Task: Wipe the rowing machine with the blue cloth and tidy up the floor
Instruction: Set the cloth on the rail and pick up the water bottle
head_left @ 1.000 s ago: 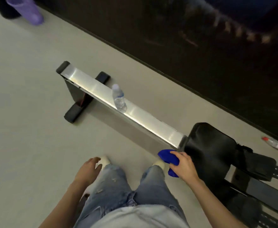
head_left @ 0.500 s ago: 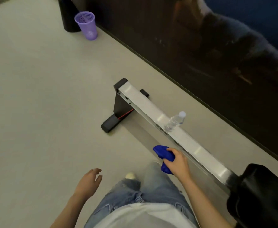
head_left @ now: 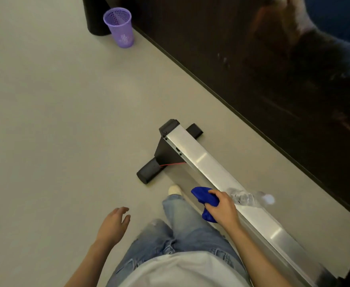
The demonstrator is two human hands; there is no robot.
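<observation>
Since half a sec ago I'm standing further along the rowing machine (head_left: 201, 160), and the water bottle (head_left: 246, 197), which was sitting farther up the rail than my hand, is now showing just right of my knuckles. It's blurred and tipping over w/ its cap pointing right. Can't tell if it's touching me.

My right hand (head_left: 223, 208) is clenching round the blue cloth (head_left: 205, 196), which is bunching out past my fingers to the far left and under my palm, right at the near-left edge of the silver rail. My left hand (head_left: 113, 224) is hanging over the floor (head_left: 45, 121), fingers released and loosely spread, holding nothing.

The rail is running from near right to its black end cap at centre, w/ the black foot bar (head_left: 149, 172) lying crosswise under it. My shoe (head_left: 174, 189) is poking out between foot bar and cloth. Far left, a purple mesh basket (head_left: 119, 26) is standing upright beside a black cylinder (head_left: 96, 17), next to the dark wall (head_left: 252, 69).
</observation>
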